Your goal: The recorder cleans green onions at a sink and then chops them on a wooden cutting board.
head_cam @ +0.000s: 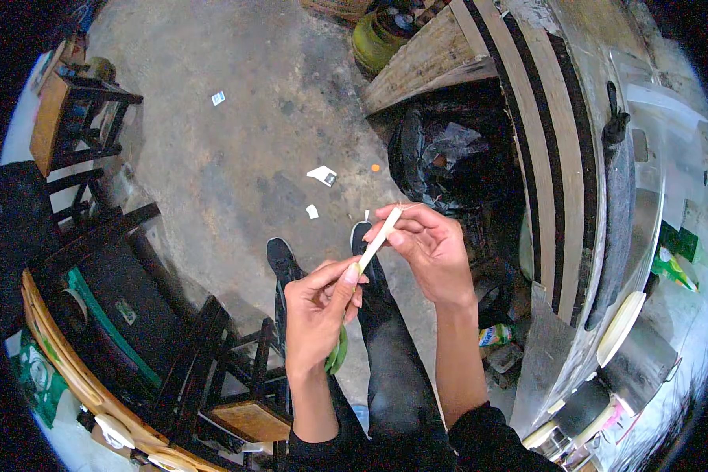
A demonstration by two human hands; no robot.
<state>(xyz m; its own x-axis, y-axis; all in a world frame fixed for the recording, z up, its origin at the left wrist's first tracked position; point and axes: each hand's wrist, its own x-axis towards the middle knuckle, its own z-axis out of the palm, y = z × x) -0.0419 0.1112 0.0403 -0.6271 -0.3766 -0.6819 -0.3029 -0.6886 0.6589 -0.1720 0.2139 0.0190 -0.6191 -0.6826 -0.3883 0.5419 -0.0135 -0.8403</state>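
A pale, thin stalk of a plant (pixel 380 239), whitish with fine root hairs at its upper end, runs slantwise between my two hands. My left hand (pixel 324 312) pinches its lower, greenish end between thumb and fingers. Near the upper end, the thumb and fingers of my right hand (pixel 428 253) hold the stalk. Long green leaves (pixel 337 351) hang below my left hand, partly hidden by it; whether they join the stalk is not plain.
Paper scraps (pixel 323 175) and an orange bit (pixel 376 168) lie on the concrete floor (pixel 242 147). A black plastic bag (pixel 410 153) sits under a slatted wooden structure (pixel 537 118) at right. Dark-framed wooden stools (pixel 251 420) and a wooden table edge (pixel 65 360) stand at left.
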